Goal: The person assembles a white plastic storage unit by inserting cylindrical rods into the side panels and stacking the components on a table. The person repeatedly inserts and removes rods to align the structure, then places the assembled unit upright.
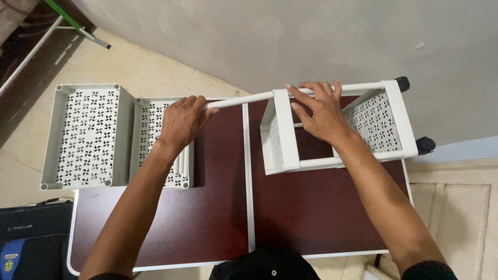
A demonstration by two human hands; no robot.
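1. Head view: the left hand [181,122] is curled shut around the free end of a white tube [244,99], fingers wrapped over the top.
2. The right hand [319,111] lies spread on the rack [337,127] where the tube enters its corner, fingers half-closed over the top rail, pressing rather than clasping.
3. The tube runs nearly level from the left hand to the rack frame; its far stretch forms the rack's upper rail.
4. To do this well, I judge the tube should stay in line with its socket while the right hand steadies the frame against tipping; a skewed push could jam the joint.
5. The rack lies on its side on the dark red table [218,207], its castors [424,145] pointing right. Its perforated shelves hold nothing.
6. Under the left wrist sits a white perforated tray [150,124] containing a few loose white tubes [181,163].
7. Just left of it, touching, a second tray [85,135] hangs over the table edge and has nothing inside.
8. A dark bag [31,228] rests on the floor at lower left.
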